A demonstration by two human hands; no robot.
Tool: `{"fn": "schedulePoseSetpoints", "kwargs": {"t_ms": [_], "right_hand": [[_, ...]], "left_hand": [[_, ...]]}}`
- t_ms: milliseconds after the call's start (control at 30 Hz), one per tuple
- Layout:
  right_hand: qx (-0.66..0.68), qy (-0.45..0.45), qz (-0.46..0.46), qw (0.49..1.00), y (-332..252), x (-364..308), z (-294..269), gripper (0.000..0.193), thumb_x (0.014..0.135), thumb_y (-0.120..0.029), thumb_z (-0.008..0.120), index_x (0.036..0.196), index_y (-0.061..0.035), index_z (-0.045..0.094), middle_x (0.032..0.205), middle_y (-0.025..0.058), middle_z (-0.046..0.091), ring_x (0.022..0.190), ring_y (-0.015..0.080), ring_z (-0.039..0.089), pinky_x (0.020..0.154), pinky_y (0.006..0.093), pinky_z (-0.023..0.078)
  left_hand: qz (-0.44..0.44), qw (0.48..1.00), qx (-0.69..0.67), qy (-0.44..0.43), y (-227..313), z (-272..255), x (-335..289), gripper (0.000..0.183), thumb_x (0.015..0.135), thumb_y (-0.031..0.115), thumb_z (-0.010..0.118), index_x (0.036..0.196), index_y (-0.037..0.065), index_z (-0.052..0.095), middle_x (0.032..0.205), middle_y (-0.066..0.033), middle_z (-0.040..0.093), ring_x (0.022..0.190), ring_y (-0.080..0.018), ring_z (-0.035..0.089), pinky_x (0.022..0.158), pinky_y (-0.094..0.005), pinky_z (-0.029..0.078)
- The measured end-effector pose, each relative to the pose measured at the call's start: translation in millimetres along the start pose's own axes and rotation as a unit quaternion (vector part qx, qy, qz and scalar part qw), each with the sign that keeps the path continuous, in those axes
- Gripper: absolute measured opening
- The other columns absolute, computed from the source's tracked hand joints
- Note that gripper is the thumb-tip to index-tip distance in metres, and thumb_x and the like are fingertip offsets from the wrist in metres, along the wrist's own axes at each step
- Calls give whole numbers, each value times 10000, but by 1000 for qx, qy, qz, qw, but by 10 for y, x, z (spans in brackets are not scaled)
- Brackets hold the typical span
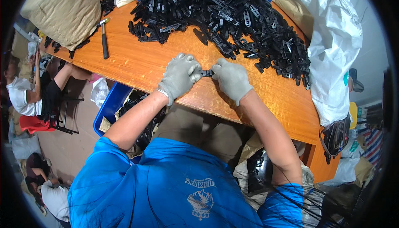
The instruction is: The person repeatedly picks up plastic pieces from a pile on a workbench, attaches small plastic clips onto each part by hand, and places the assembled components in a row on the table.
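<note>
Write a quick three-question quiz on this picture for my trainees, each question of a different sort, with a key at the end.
1. Multiple choice: what is held between the left hand and the right hand?
A) a white sack
B) a small black part
C) a blue bin

2. True or false: the hammer lies on the wooden table, to the left of both hands.

3. Short answer: what covers both hands, and in what colour?

Key
1. B. The fingers of both hands meet at its two ends.
2. True. It lies with its black handle toward the person.
3. Grey gloves.
</note>
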State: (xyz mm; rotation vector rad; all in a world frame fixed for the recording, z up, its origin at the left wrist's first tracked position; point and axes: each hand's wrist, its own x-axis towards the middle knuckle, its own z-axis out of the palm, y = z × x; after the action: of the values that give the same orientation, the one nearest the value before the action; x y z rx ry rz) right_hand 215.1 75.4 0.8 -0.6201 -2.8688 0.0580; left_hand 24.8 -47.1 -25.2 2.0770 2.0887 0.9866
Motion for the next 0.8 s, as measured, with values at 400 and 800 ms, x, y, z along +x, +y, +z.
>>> {"fn": "schedulePoseSetpoints", "kwargs": {"t_ms": [400, 800], "right_hand": [[119, 26, -48, 991, -115, -204, 131, 139, 992, -286, 746, 1025, -152, 759, 1066, 96, 703, 980, 322, 747, 812, 463, 608], [-33, 19, 254, 966, 972, -474, -185, 153, 991, -153, 712, 1129, -106, 761, 1206, 168, 689, 989, 391, 750, 853, 516, 613]], "left_hand": [[-12, 995, 19, -97, 124, -281, -177, 164, 891, 211, 834, 963, 102, 735, 1012, -113, 693, 1027, -355, 650, 927, -476, 522], [-17, 994, -31, -108, 174, -580, 168, 382, 1051, 259, 668, 1390, 85, 699, 1351, -191, 728, 1235, -364, 700, 1108, -448, 535]]}}
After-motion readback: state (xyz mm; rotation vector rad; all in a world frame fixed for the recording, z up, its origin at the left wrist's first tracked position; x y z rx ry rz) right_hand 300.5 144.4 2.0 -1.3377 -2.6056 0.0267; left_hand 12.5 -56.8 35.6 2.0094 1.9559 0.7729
